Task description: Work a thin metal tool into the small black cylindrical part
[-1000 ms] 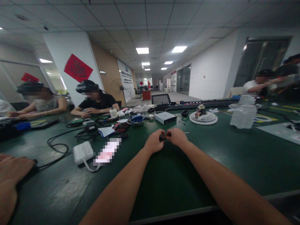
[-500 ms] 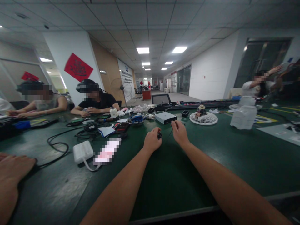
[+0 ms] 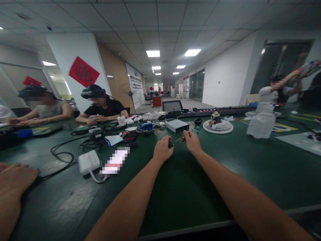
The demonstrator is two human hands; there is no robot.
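Closed around a small dark round part [image 3: 171,144] is my left hand [image 3: 162,149]; the fingers hide most of the part, so I cannot tell its kind. My right hand [image 3: 192,142] grips a screwdriver [image 3: 183,137] with a red handle. Its thin shaft points left toward the dark part, and whether the tip touches it is too small to see. Just beyond both hands lies a grey box-shaped drive [image 3: 177,126] with a black front.
A white fan grille with a motor [image 3: 218,126] sits right of the drive, near a small black tray [image 3: 198,121]. White plastic housings [image 3: 261,124] stand farther right. Left are a white adapter [image 3: 88,162], cables and a metal bowl [image 3: 145,132]. Another person's hand [image 3: 18,177] rests at far left.
The screwdriver has swung from pointing down to pointing left at the dark part, and its red handle now shows. My left hand has barely moved.
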